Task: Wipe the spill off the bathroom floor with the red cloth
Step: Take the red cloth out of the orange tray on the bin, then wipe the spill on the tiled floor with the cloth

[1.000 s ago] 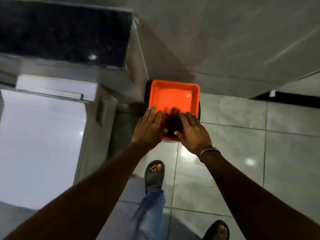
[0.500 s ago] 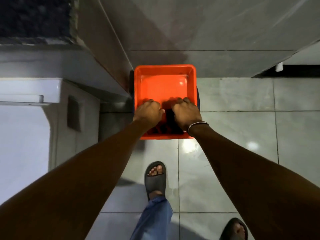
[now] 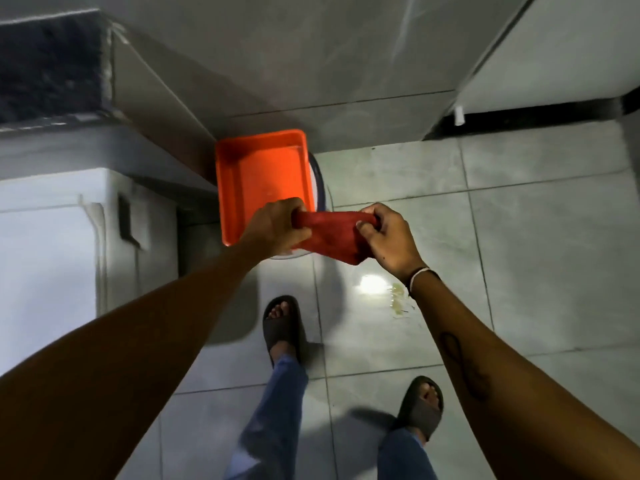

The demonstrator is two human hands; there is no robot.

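Observation:
The red cloth (image 3: 332, 235) hangs stretched between both hands, just in front of the orange tray (image 3: 259, 174). My left hand (image 3: 277, 226) grips its left end and my right hand (image 3: 388, 237) pinches its right end. A small yellowish spill (image 3: 398, 301) lies on the grey floor tiles, below my right wrist, beside a bright light reflection.
The orange tray rests on a round bucket (image 3: 320, 188) against the wall. A white cabinet (image 3: 52, 244) stands at the left under a dark counter (image 3: 48, 67). My two feet in dark slides (image 3: 282, 327) (image 3: 420, 407) stand on the tiles. A door edge (image 3: 459, 116) is at upper right.
Both hands reached into the tray, closed on the red cloth, and have lifted it out toward me. The view tilted and the spill came into sight.

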